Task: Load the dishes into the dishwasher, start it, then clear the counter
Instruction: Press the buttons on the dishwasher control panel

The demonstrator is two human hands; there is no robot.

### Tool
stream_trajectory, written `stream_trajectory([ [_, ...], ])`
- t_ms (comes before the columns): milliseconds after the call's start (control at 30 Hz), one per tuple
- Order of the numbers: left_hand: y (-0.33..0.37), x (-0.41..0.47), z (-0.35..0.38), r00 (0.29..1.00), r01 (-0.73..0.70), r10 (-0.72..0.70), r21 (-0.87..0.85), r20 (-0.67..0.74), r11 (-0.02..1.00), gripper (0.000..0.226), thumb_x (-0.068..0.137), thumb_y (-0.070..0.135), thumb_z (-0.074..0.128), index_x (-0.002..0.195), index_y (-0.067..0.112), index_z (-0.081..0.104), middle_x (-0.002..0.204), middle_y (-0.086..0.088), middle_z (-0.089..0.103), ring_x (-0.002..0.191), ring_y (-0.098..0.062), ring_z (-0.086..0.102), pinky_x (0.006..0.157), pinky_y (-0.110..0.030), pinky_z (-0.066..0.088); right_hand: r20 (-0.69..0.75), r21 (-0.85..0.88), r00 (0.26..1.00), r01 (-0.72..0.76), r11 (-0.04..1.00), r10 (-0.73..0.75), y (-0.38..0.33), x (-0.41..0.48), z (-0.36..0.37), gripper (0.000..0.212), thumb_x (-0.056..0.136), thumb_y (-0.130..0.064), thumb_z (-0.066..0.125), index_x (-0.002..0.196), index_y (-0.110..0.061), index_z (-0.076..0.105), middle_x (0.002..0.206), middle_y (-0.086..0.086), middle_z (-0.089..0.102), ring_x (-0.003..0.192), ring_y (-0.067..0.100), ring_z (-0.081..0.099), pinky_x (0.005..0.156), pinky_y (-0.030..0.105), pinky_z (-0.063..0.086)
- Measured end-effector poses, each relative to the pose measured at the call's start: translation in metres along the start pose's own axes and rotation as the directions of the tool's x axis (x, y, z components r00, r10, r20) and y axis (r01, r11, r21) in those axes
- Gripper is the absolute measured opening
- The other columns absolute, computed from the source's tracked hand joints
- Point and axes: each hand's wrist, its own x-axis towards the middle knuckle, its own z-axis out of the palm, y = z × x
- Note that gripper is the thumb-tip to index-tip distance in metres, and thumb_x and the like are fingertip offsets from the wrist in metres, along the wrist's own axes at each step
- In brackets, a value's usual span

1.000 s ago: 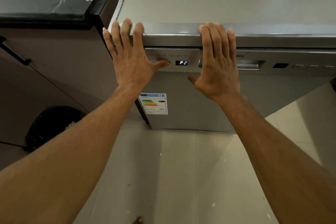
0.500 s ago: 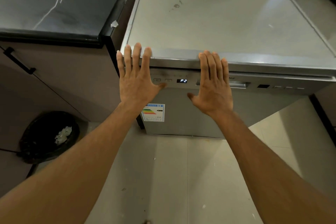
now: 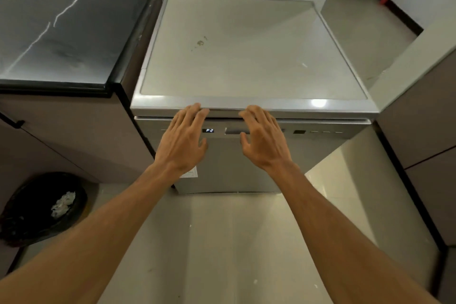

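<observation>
Both palms are facing the shut dishwasher door, just under its top lip.

I am keeping my left hand [image 3: 183,138] and right hand [image 3: 262,138] spread, fingers straight and relaxed, gripping nothing. The fingertips are reaching the front edge of the dishwasher [image 3: 246,57], which is standing closed beside the dark counter [image 3: 61,32]. I cannot tell whether they are actually touching it. I judge the flat hands are there to press the door [image 3: 234,170] fully home, so the program lit as P2 on the display [image 3: 209,130] can be running.

Black bin [image 3: 27,224] holding crumpled white paper [image 3: 63,206], on pale tiled floor [image 3: 234,242], lower left
</observation>
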Motion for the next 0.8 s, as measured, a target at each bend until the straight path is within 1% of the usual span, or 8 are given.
stream_trajectory([
  [67,0.026,0.003,-0.001,1.000,-0.003,0.003,-0.050,-0.003,0.999,0.057,0.080,0.014,0.069,0.134,0.011,0.048,0.137,-0.008,0.051,0.127,-0.028,0.047,0.106,-0.036,0.038,-0.001,0.037,1.000,-0.017,0.999,0.017,0.013,-0.011,-0.011,0.034,0.081,-0.007,0.068,0.114,-0.007,0.063,0.111,0.008,0.060,0.100,0.025,0.060,0.088,0.039,0.053],
  [133,0.049,0.005,-0.003,0.999,0.037,-0.034,-0.099,0.029,0.994,0.049,0.084,0.017,0.066,0.130,0.014,0.051,0.127,-0.005,0.058,0.115,-0.027,0.055,0.092,-0.038,0.045,0.011,0.062,0.999,-0.038,0.997,0.037,0.029,-0.019,-0.020,0.027,0.084,-0.009,0.066,0.111,-0.009,0.065,0.106,0.006,0.061,0.094,0.024,0.061,0.081,0.040,0.055],
  [200,0.071,0.008,-0.002,0.995,0.075,-0.066,-0.116,0.080,0.990,0.044,0.088,0.021,0.062,0.130,0.017,0.050,0.125,-0.003,0.060,0.112,-0.026,0.058,0.085,-0.039,0.048,0.022,0.091,0.998,-0.068,0.994,0.066,0.049,-0.028,-0.031,0.025,0.086,-0.010,0.065,0.111,-0.010,0.065,0.105,0.005,0.063,0.092,0.024,0.063,0.076,0.039,0.056],
  [367,0.110,0.010,0.017,0.983,0.146,-0.136,-0.068,0.126,0.987,0.041,0.090,0.028,0.060,0.128,0.020,0.049,0.125,-0.003,0.057,0.113,-0.024,0.053,0.089,-0.040,0.048,0.041,0.110,0.994,-0.107,0.988,0.104,0.104,-0.051,-0.051,0.024,0.088,-0.014,0.066,0.112,-0.009,0.065,0.108,0.006,0.064,0.093,0.025,0.063,0.078,0.042,0.057],
  [467,0.131,0.011,0.035,0.993,0.083,-0.080,-0.034,0.088,0.996,0.049,0.085,0.029,0.065,0.130,0.018,0.051,0.130,-0.004,0.052,0.120,-0.024,0.047,0.101,-0.037,0.041,0.039,0.095,0.985,-0.169,0.981,0.165,0.139,-0.073,-0.057,0.029,0.088,-0.017,0.069,0.116,-0.008,0.064,0.113,0.009,0.063,0.099,0.026,0.063,0.083,0.035,0.054],
  [567,0.143,0.014,0.050,1.000,-0.014,0.013,0.045,0.016,0.999,0.063,0.081,0.032,0.069,0.136,0.015,0.045,0.141,-0.010,0.043,0.131,-0.029,0.040,0.114,-0.042,0.031,0.048,0.097,0.965,-0.261,0.961,0.257,0.168,-0.094,-0.057,0.037,0.087,-0.020,0.072,0.120,-0.007,0.062,0.119,0.009,0.061,0.105,0.026,0.060,0.085,0.034,0.051],
  [667,0.146,0.025,0.057,0.995,-0.066,0.075,0.126,-0.066,0.990,0.077,0.081,0.035,0.068,0.146,0.011,0.033,0.152,-0.015,0.031,0.143,-0.032,0.025,0.120,-0.048,0.018,0.036,0.135,0.920,-0.392,0.910,0.391,0.187,-0.110,-0.053,0.041,0.088,-0.028,0.071,0.121,-0.009,0.059,0.122,0.007,0.058,0.107,0.024,0.058,0.085,0.033,0.048],
  [800,0.148,0.044,0.064,0.989,-0.075,0.096,0.173,-0.116,0.982,0.087,0.081,0.036,0.069,0.150,0.007,0.024,0.156,-0.016,0.025,0.147,-0.031,0.016,0.121,-0.048,0.012,-0.011,0.220,0.827,-0.547,0.808,0.563,0.215,-0.122,-0.052,0.048,0.087,-0.039,0.071,0.123,-0.013,0.053,0.122,0.002,0.055,0.108,0.019,0.055,0.081,0.027,0.041],
])
